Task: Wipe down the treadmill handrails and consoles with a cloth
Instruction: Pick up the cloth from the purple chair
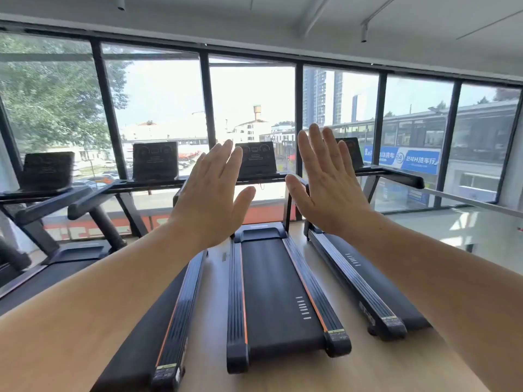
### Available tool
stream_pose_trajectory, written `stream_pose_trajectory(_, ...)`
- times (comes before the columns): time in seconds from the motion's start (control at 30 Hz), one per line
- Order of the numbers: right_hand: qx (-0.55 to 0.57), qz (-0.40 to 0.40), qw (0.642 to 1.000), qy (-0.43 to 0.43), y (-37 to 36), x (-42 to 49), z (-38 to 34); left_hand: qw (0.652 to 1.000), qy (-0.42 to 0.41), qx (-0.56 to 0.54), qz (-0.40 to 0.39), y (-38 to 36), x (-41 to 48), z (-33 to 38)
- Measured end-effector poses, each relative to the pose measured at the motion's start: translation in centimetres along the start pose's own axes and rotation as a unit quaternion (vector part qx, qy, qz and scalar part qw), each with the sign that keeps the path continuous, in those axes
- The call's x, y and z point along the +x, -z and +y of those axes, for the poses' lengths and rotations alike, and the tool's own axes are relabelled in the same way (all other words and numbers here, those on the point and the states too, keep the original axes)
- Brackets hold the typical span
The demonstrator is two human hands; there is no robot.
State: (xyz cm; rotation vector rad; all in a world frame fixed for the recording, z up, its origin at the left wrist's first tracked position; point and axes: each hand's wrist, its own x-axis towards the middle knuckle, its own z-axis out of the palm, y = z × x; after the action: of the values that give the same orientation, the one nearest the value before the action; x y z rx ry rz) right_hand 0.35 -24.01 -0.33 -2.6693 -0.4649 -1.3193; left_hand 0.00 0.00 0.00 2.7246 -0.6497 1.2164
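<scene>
Both hands are raised flat in front of the camera, backs toward the viewer, fingers straight and spread, grasping nothing: the left hand [210, 195] and the right hand [328, 182] hang in the air just either side of the middle treadmill [276, 301], touching no part of it. That treadmill lies straight ahead on a pale wood-look floor [376, 366], its dark belt edged by ribbed side rails with thin orange stripes. Its console [256, 159] stands upright at the far end, partly hidden by the left hand's fingertips, with a dark handrail [266, 178] running across below it between the two hands. To the left of the middle treadmill stand more machines, each with a dark, unlit console, the nearest at [155, 159]; to its right another treadmill [359, 281] lies parallel, its console mostly behind the right hand. Behind them all, a wall of tall black-framed windows [252, 108] shows trees, parked cars, low buildings, towers and a blue sign. Above, the ceiling [283, 21] is white with track lights. No cloth shows anywhere in the view.
</scene>
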Motion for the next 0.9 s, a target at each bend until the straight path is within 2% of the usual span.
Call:
stream_pose_trajectory(0.33,-0.008,-0.028,1.000,0.003,-0.2,-0.4,-0.9,1.000,-0.003,-0.016,0.000,-0.4,-0.7,0.0)
stream_pose_trajectory(0.5,0.002,-0.038,0.999,-0.009,0.4,-2.5,-0.3,0.998,-0.010,-0.069,-0.005,-2.3,-0.6,2.7)
stream_pose_trajectory(0.6,0.001,-0.061,0.998,-0.032,0.8,-6.0,2.4,0.994,-0.002,-0.106,-0.037,-5.5,-0.7,6.6)
stream_pose_trajectory(0.67,-0.001,-0.108,0.991,-0.073,0.9,-9.6,5.6,0.989,-0.008,-0.131,-0.063,-8.4,-1.4,10.5)
stream_pose_trajectory(0.77,0.011,-0.185,0.971,-0.152,1.1,-16.6,11.7,0.976,-0.002,-0.185,-0.117,-12.8,-3.2,17.8)
stream_pose_trajectory(0.9,0.036,-0.250,0.939,-0.235,1.0,-26.3,19.2,0.949,-0.001,-0.258,-0.179,-19.7,-5.5,27.6)
